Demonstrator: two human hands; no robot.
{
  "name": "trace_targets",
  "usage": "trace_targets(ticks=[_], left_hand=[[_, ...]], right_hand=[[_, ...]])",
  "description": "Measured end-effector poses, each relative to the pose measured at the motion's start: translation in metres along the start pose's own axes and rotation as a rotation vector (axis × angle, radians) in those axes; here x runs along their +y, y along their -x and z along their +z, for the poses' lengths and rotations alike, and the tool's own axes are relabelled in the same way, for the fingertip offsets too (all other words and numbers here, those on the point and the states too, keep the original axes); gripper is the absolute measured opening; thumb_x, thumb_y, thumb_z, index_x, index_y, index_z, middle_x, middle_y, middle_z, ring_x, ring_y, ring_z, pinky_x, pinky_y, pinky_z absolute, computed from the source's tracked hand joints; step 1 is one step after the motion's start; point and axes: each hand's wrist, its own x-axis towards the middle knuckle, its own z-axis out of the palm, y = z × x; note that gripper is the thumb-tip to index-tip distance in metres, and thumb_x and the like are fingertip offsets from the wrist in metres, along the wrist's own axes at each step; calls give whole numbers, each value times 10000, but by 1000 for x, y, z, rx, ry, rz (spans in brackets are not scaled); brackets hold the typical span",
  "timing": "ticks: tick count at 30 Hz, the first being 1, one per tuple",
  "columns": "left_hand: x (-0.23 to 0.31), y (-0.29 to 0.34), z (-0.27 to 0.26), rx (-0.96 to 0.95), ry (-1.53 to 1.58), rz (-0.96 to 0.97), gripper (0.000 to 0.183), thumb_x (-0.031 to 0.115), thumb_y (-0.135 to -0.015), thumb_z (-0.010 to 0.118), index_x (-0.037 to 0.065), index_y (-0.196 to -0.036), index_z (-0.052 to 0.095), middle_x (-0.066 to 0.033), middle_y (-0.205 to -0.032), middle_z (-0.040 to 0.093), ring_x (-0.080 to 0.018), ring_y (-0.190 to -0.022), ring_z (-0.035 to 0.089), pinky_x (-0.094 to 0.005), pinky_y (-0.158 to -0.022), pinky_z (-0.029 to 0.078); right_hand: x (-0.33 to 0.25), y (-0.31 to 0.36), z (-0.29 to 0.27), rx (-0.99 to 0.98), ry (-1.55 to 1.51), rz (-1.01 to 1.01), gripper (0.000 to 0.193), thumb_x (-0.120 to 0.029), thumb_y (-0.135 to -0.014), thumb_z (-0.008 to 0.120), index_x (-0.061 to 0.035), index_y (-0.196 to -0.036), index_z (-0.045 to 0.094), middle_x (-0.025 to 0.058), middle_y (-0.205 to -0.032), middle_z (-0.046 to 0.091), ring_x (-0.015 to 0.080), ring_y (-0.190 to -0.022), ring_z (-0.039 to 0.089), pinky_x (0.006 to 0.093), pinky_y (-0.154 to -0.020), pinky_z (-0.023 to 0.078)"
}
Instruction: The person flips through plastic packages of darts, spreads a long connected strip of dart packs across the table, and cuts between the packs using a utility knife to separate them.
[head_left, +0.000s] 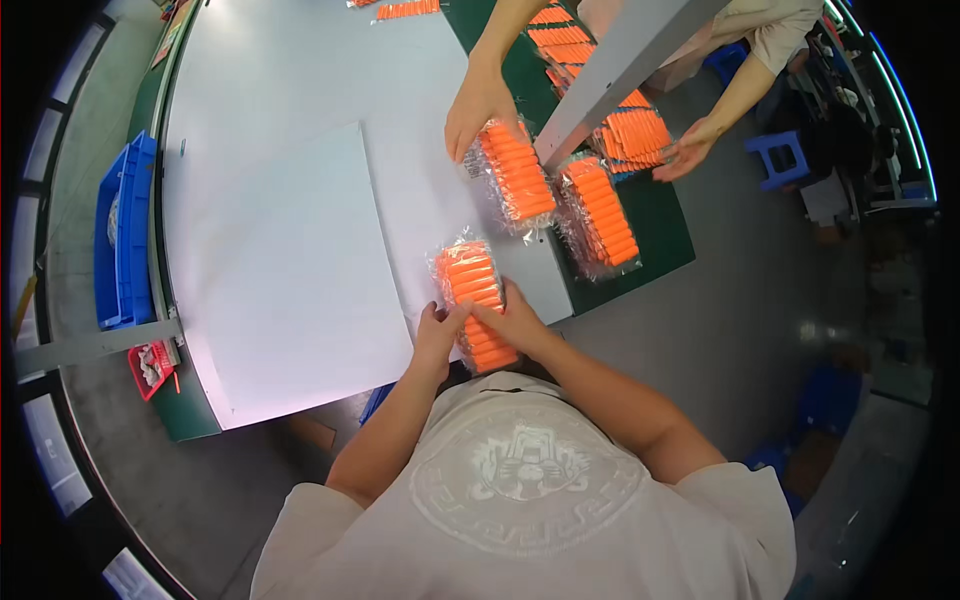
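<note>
A clear plastic pack of orange sticks (470, 270) is held upright in front of me at the table's near edge. My left hand (436, 333) grips its left side, thumb across the front. From the right, my right hand (516, 322) closes round the same pack, its thumb close to the left one. Just beyond, a co-worker's hand (485, 108) rests on the top of a second pack (518, 178). Another similar pack (602, 215) lies to the right, beside a grey metal post.
A white board (290, 270) lies on the pale tabletop (410, 110). The grey post (620, 85) rises at the right, near more orange packs (632, 135) and the co-worker's other hand (688, 152). Blue bin (127, 235) and red basket (150, 368) are at the left edge.
</note>
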Motion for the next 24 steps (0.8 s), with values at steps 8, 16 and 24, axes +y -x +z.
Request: trace_targets(ticks=[8, 16, 24], left_hand=[[20, -29, 5, -199, 51, 76, 889, 396, -791, 781, -139, -1344, 335, -222, -1245, 523, -254, -1118, 560, -349, -939, 462], [21, -36, 10, -243, 294, 146, 614, 321, -881, 700, -38, -1307, 442, -124, -1201, 582, -225, -1087, 595, -353, -915, 496], [20, -25, -2, -290, 362, 234, 543, 292, -902, 665, 28, -1325, 450, -106, -1201, 587, -227, -1083, 599, -373, -911, 512]], right_hand=[[-2, -35, -8, -415, -806, 234, 582, -260, -883, 655, 12, -1324, 391, 150, -1187, 589, 200, -1000, 639, 334, -837, 540], [4, -49, 10, -376, -617, 66, 654, -299, -861, 661, 6, -1368, 381, 200, -1233, 546, 253, -1088, 603, 376, -898, 521], [-16, -43, 8, -372, -310, 43, 882, -403, -805, 693, 27, -1440, 256, 302, -1384, 337, 363, -1238, 480, 407, -1015, 441]])
